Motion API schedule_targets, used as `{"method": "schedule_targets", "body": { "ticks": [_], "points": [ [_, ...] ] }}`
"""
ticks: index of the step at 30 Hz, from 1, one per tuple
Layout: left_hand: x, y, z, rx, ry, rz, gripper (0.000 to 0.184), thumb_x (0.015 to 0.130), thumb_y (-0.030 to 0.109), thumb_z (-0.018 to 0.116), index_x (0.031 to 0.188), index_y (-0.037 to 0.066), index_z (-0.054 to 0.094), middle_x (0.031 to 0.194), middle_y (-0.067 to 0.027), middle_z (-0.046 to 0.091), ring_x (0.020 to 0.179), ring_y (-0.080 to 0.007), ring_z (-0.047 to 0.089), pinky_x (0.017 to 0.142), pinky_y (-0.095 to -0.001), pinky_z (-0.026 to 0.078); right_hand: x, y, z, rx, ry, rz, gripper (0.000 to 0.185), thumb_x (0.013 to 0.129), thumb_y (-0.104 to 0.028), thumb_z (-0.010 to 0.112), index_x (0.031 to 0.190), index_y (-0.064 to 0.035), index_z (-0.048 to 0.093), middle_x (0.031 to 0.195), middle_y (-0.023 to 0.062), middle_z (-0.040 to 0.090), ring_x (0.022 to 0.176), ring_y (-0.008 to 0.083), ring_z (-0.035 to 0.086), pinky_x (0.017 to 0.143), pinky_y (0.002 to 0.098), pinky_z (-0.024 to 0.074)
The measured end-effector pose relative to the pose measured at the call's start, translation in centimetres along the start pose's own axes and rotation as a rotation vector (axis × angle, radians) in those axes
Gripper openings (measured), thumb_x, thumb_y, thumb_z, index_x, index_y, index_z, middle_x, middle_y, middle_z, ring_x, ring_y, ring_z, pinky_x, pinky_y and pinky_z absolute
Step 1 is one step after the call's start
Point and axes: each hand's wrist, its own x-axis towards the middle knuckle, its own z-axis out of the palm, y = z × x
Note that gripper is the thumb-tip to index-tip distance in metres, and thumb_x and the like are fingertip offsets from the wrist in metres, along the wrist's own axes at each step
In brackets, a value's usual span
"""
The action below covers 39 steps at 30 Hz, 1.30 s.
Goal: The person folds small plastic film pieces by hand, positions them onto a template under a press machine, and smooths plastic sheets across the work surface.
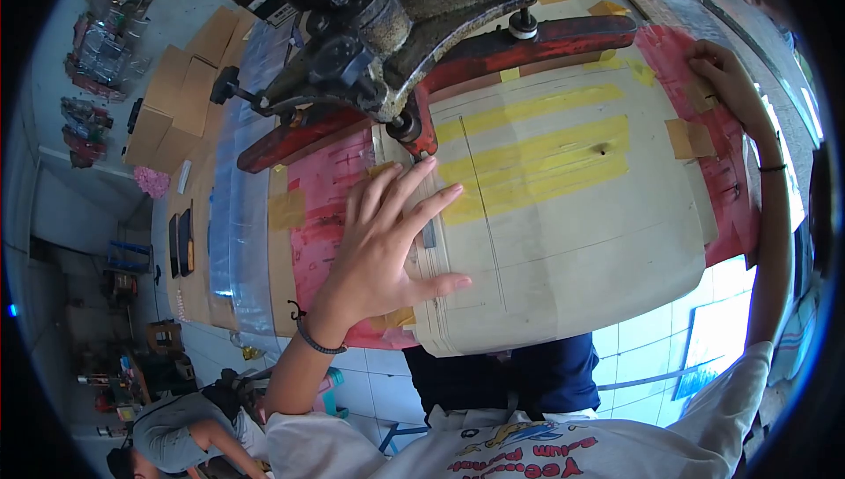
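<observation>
My left hand (378, 237) lies with fingers spread on the left edge of a large cream sheet (590, 276). Its fingertips reach a thin grey metal strip (429, 234) along that edge, just below the tip of a red metal bar (546, 43). Yellow tape (537, 162) and drawn lines cross the sheet. Beneath the sheet, a red-stained board (729, 188) shows on both sides. My right hand (726, 78) is at the board's upper right edge, its bent fingers closed over it; the thumb is not clearly visible.
A heavy cast-metal machine head (387, 30) with black knobs overhangs the far side of the sheet. Left are clear plastic sheeting (238, 215), black-handled tools (181, 243) and cardboard boxes (167, 109). Another person (189, 431) bends over at lower left. White floor tiles (647, 351) show below.
</observation>
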Motion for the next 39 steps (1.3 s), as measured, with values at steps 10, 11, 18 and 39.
{"method": "schedule_targets", "body": {
  "ticks": [10,11,18,39],
  "points": [
    [0.1,0.0,0.0,0.005,-0.021,-0.003,0.090,0.074,0.067,0.078,0.147,0.018,0.057,0.160,-0.0148,0.039,0.141,-0.0425,0.036,0.117,-0.0580,0.026,0.0,0.2,0.0,-0.011,0.003,-0.005,0.017,0.096,-0.013,0.061,0.107,-0.0009,0.068,0.098,0.0000,0.066,0.092,0.0065,0.058,0.086,0.0241,0.0457],
    [0.2,0.0,0.0,-0.002,-0.017,-0.005,0.089,0.074,0.066,0.078,0.147,0.019,0.056,0.159,-0.0142,0.040,0.140,-0.0427,0.037,0.116,-0.0582,0.027,0.1,0.3,-0.1,-0.020,0.004,-0.009,0.017,0.096,-0.013,0.061,0.107,-0.0009,0.068,0.097,-0.0001,0.066,0.092,0.0064,0.058,0.086,0.0241,0.0459],
    [0.1,0.1,-0.1,0.004,-0.017,-0.002,0.089,0.074,0.066,0.078,0.147,0.019,0.057,0.159,-0.0143,0.040,0.140,-0.0427,0.037,0.116,-0.0579,0.027,0.2,0.8,0.2,0.016,0.013,0.006,0.018,0.097,-0.014,0.061,0.107,-0.0008,0.068,0.095,-0.0005,0.066,0.088,0.0062,0.060,0.084,0.0242,0.0475],
    [0.2,0.1,-0.2,0.012,-0.038,-0.007,0.091,0.074,0.067,0.078,0.147,0.018,0.056,0.160,-0.0143,0.039,0.141,-0.0424,0.036,0.116,-0.0585,0.027,0.0,0.7,0.4,0.029,0.041,-0.025,0.019,0.097,-0.016,0.063,0.106,-0.0001,0.069,0.087,-0.0010,0.065,0.081,0.0053,0.059,0.076,0.0239,0.0481]
  ]
}}
